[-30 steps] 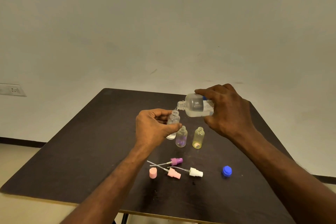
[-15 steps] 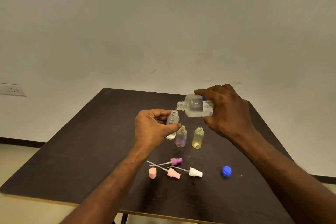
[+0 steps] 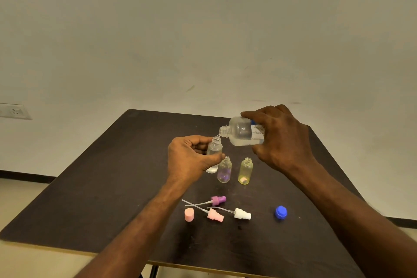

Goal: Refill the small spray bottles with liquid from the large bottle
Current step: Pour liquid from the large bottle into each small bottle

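My right hand (image 3: pixel 282 137) grips the large clear bottle (image 3: pixel 240 131), tipped on its side with its open mouth pointing left. A thin stream of clear liquid runs from that mouth into a small clear bottle (image 3: pixel 214 151). My left hand (image 3: pixel 189 157) holds this small bottle upright just above the table, thumb and fingers round its body. Two more small open bottles stand beside it: a purple-tinted bottle (image 3: pixel 224 169) and a yellow-tinted bottle (image 3: pixel 245 171).
On the dark table (image 3: pixel 97 183) in front of the bottles lie a purple spray head (image 3: pixel 217 201), a pink spray head (image 3: pixel 214 215), a white spray head (image 3: pixel 242 213), a pink cap (image 3: pixel 189 214) and the blue cap (image 3: pixel 281 212). A wall socket (image 3: pixel 14 111) is at left.
Both hands and both bottles stay almost where they were; the large bottle is still tipped over the small one and the pouring goes on.
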